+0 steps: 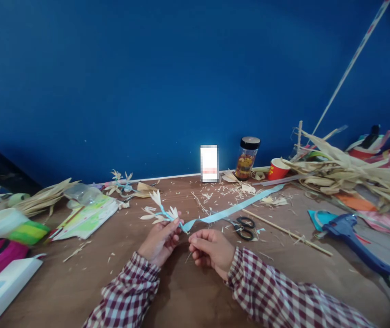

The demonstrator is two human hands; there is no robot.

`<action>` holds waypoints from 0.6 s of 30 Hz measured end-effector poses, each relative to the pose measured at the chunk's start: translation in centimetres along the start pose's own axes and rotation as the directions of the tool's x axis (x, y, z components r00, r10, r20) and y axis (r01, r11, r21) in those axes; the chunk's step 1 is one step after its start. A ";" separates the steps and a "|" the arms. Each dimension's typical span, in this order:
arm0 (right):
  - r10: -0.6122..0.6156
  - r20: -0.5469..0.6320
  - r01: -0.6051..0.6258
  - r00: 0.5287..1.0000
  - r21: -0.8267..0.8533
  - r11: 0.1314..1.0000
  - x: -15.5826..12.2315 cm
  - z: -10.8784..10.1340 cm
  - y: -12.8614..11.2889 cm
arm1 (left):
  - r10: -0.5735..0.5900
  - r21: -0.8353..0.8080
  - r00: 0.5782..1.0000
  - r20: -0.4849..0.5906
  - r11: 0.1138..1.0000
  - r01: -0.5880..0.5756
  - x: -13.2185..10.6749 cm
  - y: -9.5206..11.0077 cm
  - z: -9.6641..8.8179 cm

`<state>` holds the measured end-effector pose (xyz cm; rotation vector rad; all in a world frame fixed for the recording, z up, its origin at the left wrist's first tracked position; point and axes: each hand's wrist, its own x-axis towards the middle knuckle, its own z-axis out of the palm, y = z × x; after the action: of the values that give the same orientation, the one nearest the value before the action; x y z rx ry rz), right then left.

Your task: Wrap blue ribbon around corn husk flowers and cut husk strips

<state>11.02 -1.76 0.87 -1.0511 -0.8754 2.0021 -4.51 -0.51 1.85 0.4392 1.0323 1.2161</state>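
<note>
The left hand (pixel 160 239) was closed on the husk flowers (pixel 162 213) over the table (pixel 78 282), their blue ribbon (pixel 235 207) trailing toward two o'clock. The right hand (pixel 211 248) was curled shut just beside; what it held, I couldn't tell. Scissors (pixel 244 228) lay at its two o'clock, the glue gun (pixel 352 234) farther at three.

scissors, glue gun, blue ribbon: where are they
scissors (pixel 238 227), head view, where the black handles meet
glue gun (pixel 343 226), head view, blue body
blue ribbon (pixel 235 208), head view, middle of the strip
</note>
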 end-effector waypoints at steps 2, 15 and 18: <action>0.011 0.006 -0.011 1.000 0.036 0.999 0.0 0.0 0.0 | 0.005 -0.007 1.000 0.026 1.000 -0.005 -0.1 0.2 0.0; 0.034 0.092 -0.052 0.995 0.202 0.978 -0.2 0.4 0.3 | 0.005 -0.042 0.990 0.139 0.999 0.001 0.0 0.1 -0.5; 0.008 0.056 -0.023 0.998 0.275 0.961 0.0 0.3 -0.2 | -0.024 -0.029 0.984 0.175 0.999 0.029 -0.1 0.2 -0.5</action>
<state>10.85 -1.76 1.13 -0.8515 -0.5942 2.1016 -5.03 -0.64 1.74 0.4965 0.8654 1.1477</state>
